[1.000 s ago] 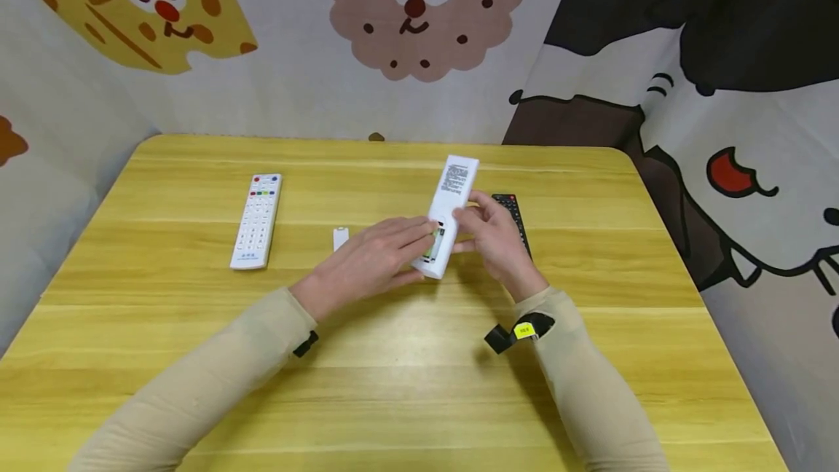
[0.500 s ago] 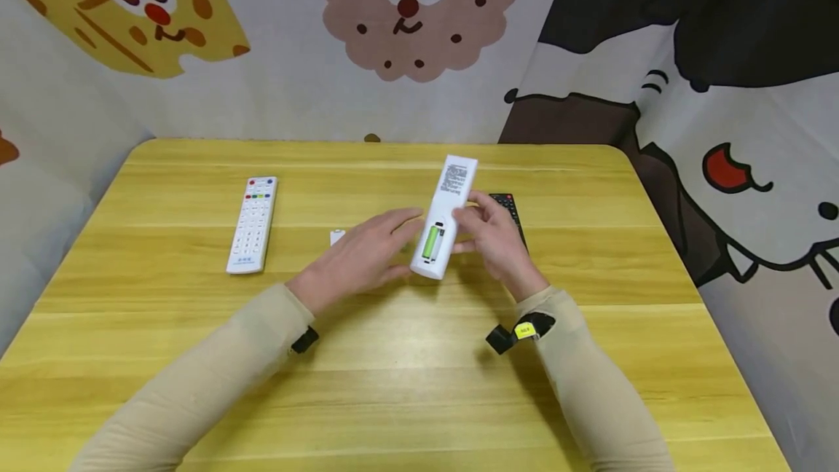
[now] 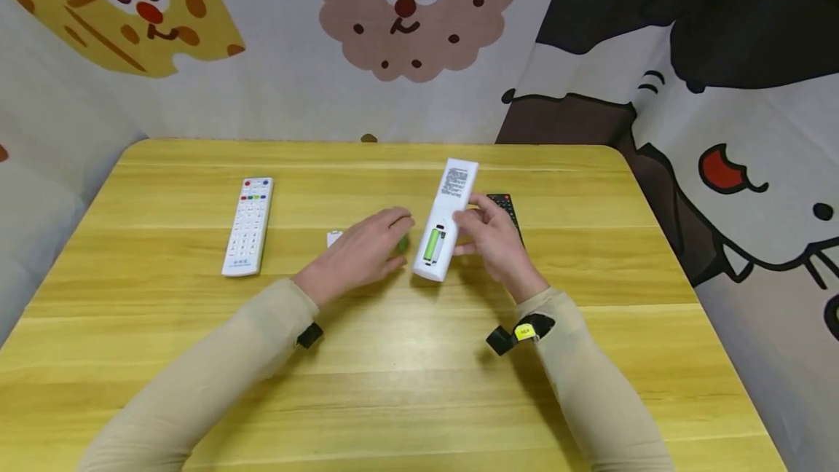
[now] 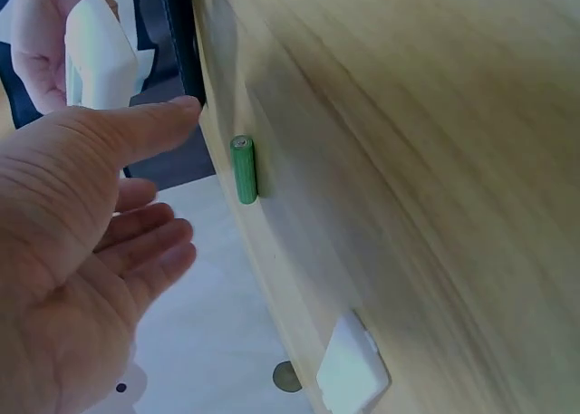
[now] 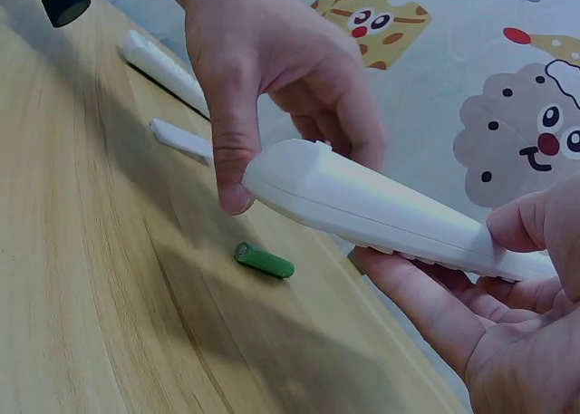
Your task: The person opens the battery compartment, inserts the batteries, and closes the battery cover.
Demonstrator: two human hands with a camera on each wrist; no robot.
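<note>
My right hand [image 3: 497, 242] grips a white remote control [image 3: 449, 202], back side up, above the table. Its battery compartment is uncovered, with one green battery [image 3: 432, 245] in one slot and the other slot bare. Left of the remote, my left hand [image 3: 360, 252] hovers over the table with loosely bent fingers and nothing in them. A second green battery [image 4: 245, 169] lies on the table under that hand; its end peeks out in the head view. The small white battery cover [image 4: 353, 367] lies on the table, partly hidden behind the left hand in the head view.
Another white remote [image 3: 247, 228] lies buttons up on the left of the wooden table [image 3: 393, 384]. A black remote [image 3: 505, 204] lies behind the right hand, partly covered by it. A cartoon-printed curtain [image 3: 275, 93] hangs along the table's far edge.
My left hand has drawn back leftward from the battery compartment, uncovering the battery inside. The loose battery now shows beside its fingers. The right hand keeps holding the remote in nearly the same place.
</note>
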